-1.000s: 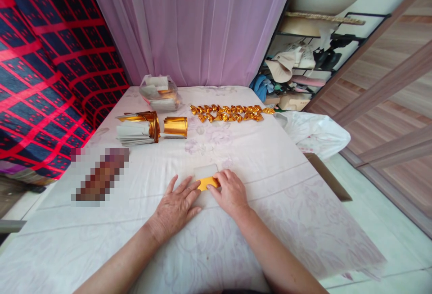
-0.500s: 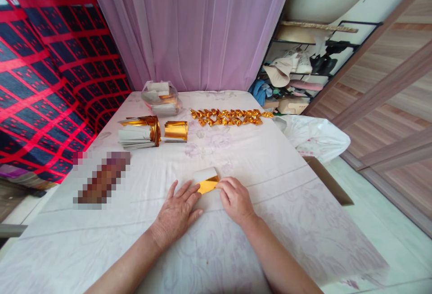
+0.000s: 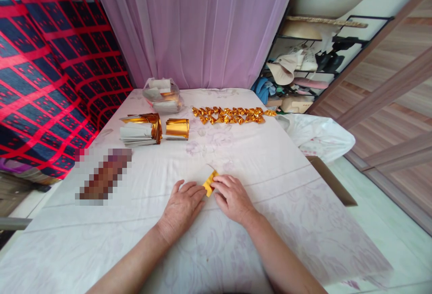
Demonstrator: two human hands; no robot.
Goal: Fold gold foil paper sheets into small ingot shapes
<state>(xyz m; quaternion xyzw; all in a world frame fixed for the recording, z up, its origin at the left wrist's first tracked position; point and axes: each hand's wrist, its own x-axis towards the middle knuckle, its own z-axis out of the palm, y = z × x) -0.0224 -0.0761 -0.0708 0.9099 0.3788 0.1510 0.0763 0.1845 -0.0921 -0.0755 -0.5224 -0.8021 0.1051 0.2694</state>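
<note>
A folded sheet of gold foil paper [image 3: 209, 184] lies on the table in front of me, between my two hands. My left hand [image 3: 183, 205] rests flat with its fingers stretched out, the fingertips touching the left edge of the paper. From the other side, my right hand [image 3: 234, 197] has its fingers bent over the sheet and holds its right part. Part of the paper is hidden under the right fingers.
Stacks of gold foil paper [image 3: 177, 129] and grey-backed sheets [image 3: 136, 133] stand at the back left, before a clear bag of paper [image 3: 165, 100]. Rows of folded gold pieces [image 3: 232, 115] lie at the back. A blurred patch [image 3: 104, 174] covers something at left.
The sheet has gone from showing a broad pale part to a narrower, slanted gold strip. My right fingers have moved left over it, and the left thumb has drawn closer to the fingers.
</note>
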